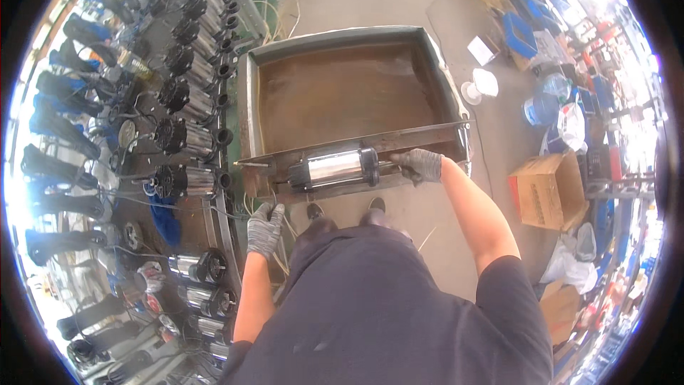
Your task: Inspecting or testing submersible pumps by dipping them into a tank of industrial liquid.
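A submersible pump (335, 169) with a shiny silver barrel and black ends lies sideways on a ledge across the near side of a metal tank (251, 110). Brown liquid (349, 93) stands in the tank. My right hand (422, 165), in a grey knit glove, closes around the thin shaft at the pump's right end. Lower and to the left, my gloved left hand (266, 231) has its fingers curled, apart from the pump barrel. Thin cables (246, 207) pass by its fingertips; whatever it grips is hidden. A short rod (254, 165) sticks out at the ledge's left end.
Rows of similar pumps (189, 135) stand along a rack on my left, with loose cords among them. On the right floor are an open cardboard box (547, 191), a white spool (471, 93), a blue bin (519, 35) and a large water bottle (539, 110).
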`<state>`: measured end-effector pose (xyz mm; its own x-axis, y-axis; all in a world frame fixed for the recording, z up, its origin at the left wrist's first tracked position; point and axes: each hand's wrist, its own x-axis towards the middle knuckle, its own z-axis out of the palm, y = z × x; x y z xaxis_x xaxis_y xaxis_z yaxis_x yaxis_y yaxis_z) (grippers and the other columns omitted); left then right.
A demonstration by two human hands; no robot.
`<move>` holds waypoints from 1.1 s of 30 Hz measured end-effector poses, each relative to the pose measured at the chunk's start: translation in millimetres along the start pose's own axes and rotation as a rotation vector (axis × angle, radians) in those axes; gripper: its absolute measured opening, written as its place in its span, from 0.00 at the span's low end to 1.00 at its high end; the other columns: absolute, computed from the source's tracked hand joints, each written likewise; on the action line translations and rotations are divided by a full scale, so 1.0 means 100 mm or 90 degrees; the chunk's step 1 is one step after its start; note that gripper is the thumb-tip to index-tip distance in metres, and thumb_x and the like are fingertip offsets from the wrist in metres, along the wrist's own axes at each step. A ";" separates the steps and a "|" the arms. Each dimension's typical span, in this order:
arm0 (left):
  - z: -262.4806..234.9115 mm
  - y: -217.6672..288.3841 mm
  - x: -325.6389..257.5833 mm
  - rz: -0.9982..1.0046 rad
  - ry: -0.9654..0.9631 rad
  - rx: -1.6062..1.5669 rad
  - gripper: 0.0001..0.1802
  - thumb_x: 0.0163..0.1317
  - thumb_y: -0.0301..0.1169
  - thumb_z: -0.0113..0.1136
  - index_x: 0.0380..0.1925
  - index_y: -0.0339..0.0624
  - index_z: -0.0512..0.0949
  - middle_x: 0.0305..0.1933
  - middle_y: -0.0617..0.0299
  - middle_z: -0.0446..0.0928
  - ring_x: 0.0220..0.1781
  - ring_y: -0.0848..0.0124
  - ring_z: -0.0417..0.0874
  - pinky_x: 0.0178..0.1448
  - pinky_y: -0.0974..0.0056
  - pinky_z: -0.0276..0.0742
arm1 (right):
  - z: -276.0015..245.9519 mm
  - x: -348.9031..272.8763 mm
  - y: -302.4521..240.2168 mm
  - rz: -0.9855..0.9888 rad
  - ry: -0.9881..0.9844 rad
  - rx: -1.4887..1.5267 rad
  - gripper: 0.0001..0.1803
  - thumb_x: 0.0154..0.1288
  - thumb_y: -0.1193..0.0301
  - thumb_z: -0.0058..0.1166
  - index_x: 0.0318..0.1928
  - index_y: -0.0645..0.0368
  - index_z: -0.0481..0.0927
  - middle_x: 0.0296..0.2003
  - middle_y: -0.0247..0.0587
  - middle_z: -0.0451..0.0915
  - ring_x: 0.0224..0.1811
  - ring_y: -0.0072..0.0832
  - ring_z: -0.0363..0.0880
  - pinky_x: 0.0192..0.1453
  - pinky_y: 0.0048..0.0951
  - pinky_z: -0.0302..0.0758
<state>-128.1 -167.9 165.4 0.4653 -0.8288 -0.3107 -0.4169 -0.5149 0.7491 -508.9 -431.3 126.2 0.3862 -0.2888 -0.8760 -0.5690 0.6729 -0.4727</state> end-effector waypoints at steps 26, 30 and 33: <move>0.09 0.13 0.02 -0.068 -0.024 -0.134 0.13 0.77 0.39 0.60 0.44 0.39 0.80 0.26 0.66 0.77 0.23 0.76 0.79 0.28 0.67 0.79 | 0.18 -0.02 -0.05 -0.295 0.237 -0.757 0.16 0.65 0.65 0.60 0.51 0.54 0.85 0.39 0.52 0.88 0.45 0.52 0.87 0.49 0.45 0.82; 0.00 0.21 0.03 -0.116 -0.030 -0.191 0.15 0.76 0.39 0.60 0.50 0.38 0.79 0.27 0.65 0.79 0.23 0.78 0.79 0.27 0.68 0.75 | 0.25 -0.02 0.14 -0.361 0.303 -0.719 0.15 0.68 0.63 0.62 0.51 0.54 0.85 0.39 0.50 0.88 0.43 0.46 0.87 0.48 0.43 0.81; -0.01 0.21 0.05 -0.113 -0.014 -0.201 0.14 0.76 0.39 0.59 0.48 0.39 0.79 0.25 0.65 0.79 0.22 0.78 0.79 0.26 0.69 0.75 | 0.27 0.01 0.22 -0.289 0.169 -0.269 0.16 0.71 0.68 0.61 0.57 0.56 0.84 0.40 0.41 0.89 0.42 0.27 0.86 0.44 0.35 0.81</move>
<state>-133.8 -182.5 180.3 0.4906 -0.7390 -0.4617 -0.0677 -0.5605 0.8254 -501.0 -398.2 117.5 0.4931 -0.6738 -0.5504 -0.6490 0.1364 -0.7485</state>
